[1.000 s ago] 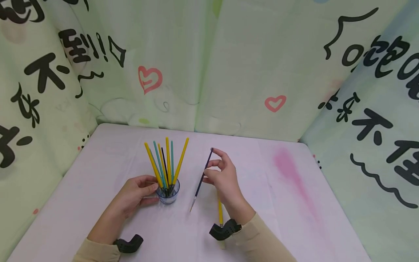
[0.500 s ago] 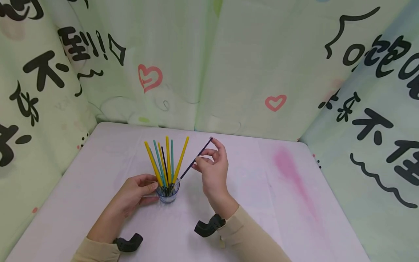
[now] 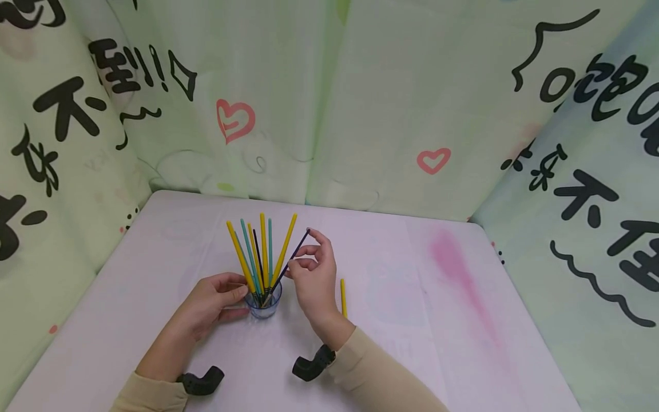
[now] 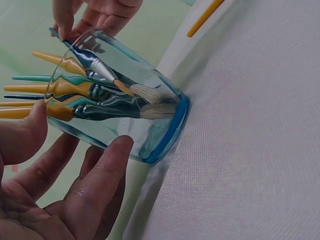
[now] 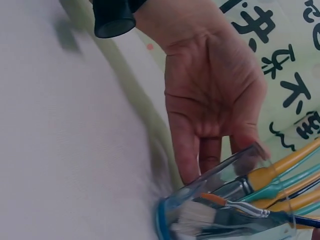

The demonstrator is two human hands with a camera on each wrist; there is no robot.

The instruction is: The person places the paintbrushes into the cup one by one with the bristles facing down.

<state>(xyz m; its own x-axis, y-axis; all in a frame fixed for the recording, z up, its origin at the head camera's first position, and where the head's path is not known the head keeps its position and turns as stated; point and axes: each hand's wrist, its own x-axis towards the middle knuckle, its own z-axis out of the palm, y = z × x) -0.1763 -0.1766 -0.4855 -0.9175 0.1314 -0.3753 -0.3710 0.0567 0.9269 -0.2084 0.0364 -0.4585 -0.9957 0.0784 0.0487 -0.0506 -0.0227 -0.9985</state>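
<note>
A clear glass cup [image 3: 264, 313] with a blue base [image 4: 172, 137] stands on the table, holding several paintbrushes [image 3: 264, 252] with yellow, teal and dark handles, bristles down. My left hand [image 3: 221, 296] holds the cup's left side between thumb and fingers. On the other side, my right hand [image 3: 315, 280] pinches a thin dark blue paintbrush [image 3: 294, 254] by its handle, one finger at the handle's top end. That brush slants into the cup; its orange-brown tip [image 4: 123, 87] shows through the glass, above the pale bristles of the wider brushes.
A yellow-handled brush [image 3: 343, 297] lies on the pale table [image 3: 401, 320], partly behind my right forearm. Printed curtains [image 3: 360, 103] enclose the table at the back and sides. A black wrist camera [image 3: 314, 363] sits on my right wrist, another [image 3: 202, 381] on my left.
The right hand has moved left, carrying the dark blue paintbrush from beside the cup to inside it, tip lowered. The left hand has stayed on the cup.
</note>
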